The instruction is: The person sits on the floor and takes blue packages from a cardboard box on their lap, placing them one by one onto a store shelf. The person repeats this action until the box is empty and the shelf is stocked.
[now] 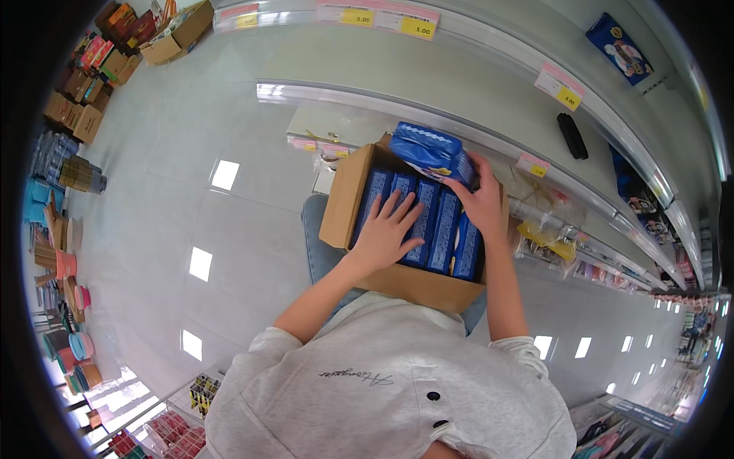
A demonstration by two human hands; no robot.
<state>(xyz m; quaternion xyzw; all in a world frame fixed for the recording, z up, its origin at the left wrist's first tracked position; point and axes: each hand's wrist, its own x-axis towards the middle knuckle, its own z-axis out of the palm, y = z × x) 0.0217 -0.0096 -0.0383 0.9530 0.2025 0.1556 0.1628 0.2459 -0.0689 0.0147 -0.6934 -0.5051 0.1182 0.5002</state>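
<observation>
An open cardboard box (421,287) rests on my lap, packed with several upright blue plastic packs (444,232). My left hand (385,236) lies palm down on the tops of these packs, its fingers spread. With my right hand (479,198) I grip one blue pack (430,150), tilted above the far edge of the box, thumb on the near side. The fingers behind that pack are partly hidden. Another blue pack (619,49) lies on an upper shelf at the top right.
Shelves with clear price rails (367,97) stand just beyond the box. A black object (572,136) lies on one shelf. Yellow and clear plastic packaging (547,241) hangs by lower shelves on the right. Cardboard boxes (89,121) and stacked goods line the far left.
</observation>
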